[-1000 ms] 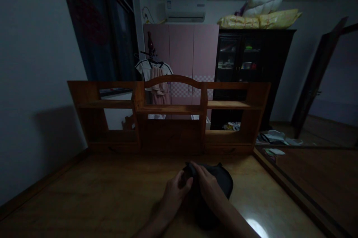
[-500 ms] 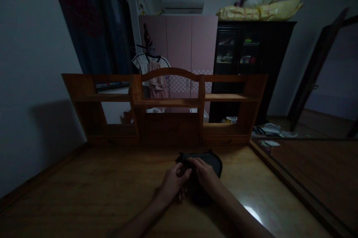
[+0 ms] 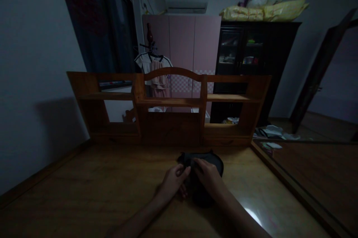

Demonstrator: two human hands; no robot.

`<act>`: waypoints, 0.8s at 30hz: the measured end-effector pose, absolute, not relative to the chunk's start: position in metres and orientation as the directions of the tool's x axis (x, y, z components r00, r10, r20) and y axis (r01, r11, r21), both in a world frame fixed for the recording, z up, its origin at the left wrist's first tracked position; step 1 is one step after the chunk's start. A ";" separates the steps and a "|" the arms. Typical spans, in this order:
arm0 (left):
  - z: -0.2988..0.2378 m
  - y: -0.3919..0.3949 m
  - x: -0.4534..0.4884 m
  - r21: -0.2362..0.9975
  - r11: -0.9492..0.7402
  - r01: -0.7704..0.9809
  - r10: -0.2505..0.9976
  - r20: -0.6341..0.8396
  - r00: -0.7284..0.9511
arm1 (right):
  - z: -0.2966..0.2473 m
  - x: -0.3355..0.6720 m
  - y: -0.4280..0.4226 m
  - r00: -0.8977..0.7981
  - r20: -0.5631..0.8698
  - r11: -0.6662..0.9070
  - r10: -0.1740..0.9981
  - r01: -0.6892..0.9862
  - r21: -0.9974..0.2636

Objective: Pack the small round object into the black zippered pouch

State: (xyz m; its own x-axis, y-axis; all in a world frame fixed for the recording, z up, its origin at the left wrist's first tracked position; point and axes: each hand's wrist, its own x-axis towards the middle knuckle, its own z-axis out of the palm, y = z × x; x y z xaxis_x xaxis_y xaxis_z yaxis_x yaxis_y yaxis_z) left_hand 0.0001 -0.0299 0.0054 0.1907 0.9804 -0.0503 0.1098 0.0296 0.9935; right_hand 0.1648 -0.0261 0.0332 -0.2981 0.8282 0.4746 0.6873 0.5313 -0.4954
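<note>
A dark, pouch-like thing with a black rounded rim lies on the wooden surface in front of me; the dim light hides its exact kind. At its left edge, my left hand is closed, thumb and forefinger together on a dark part, the other fingers curled beneath. My right hand lies over the middle of the pouch, fingers bent and tips pinched on its dark material close to my left thumb. What exactly sits between the fingertips is too dark to make out. The pouch's lower end is partly covered by my right hand and wrist.
A wooden shelf unit stands along the far edge of the wooden tabletop. A white wall rises at the left, and a raised wooden edge runs down the right. Wardrobes and hanging clothes are farther back.
My right hand has shifted slightly right, its fingertips now more bent over the pouch. My left hand stays at the pouch's left edge. The whole view has turned a little to the left.
</note>
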 end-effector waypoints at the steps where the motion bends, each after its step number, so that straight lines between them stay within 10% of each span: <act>1: 0.006 -0.030 0.000 0.992 0.049 0.116 0.979 -0.071 0.191 | 0.035 0.164 -0.028 -0.273 0.468 0.502 0.841 0.719 -0.482; 14: -0.003 -0.024 -0.005 0.989 0.149 -0.024 0.988 -0.148 0.049 | 0.041 0.168 -0.034 -0.192 0.349 0.269 0.917 0.945 -0.185; 24: 0.013 -0.027 -0.007 0.961 0.269 -0.064 0.947 -0.252 0.197 | 0.042 0.171 -0.031 -0.226 0.321 0.350 0.920 0.844 -0.406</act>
